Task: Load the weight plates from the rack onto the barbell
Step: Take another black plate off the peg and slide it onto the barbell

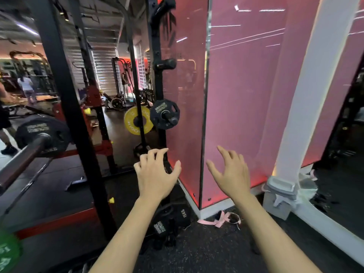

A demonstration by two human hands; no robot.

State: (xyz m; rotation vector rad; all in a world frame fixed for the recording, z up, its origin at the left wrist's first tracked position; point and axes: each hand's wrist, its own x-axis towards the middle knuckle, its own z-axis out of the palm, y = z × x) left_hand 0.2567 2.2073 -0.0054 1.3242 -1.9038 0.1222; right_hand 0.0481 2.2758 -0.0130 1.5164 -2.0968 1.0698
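The small black weight plate (165,114) sat on a horizontal peg of the rack upright (157,62), against the pink wall panel (242,95), and just to its left I saw a yellow plate (131,121), partly hidden by a thin black post. Lower down, near the foot of the same upright, a black 15 kg plate (173,217) hung close to the floor; my left forearm covered part of it. The barbell (21,158) ran in from the left edge, its sleeve already carrying a large black plate (42,134), well apart from the small plate on the peg. A slice of a green plate (7,253) showed in the bottom left corner.

I had both hands raised in front of me, below the small black plate and touching nothing. My left hand (155,174) was empty, fingers curled loosely like a claw. My right hand (232,174) was empty too, spread wide with the fingers apart, before the pink panel.

A pink strap (218,220) lay on the dark speckled floor (206,251) at the base of the panel. To the right stood a white pillar (307,95) beside a mirror. Far left, blurred figures moved in the gym.
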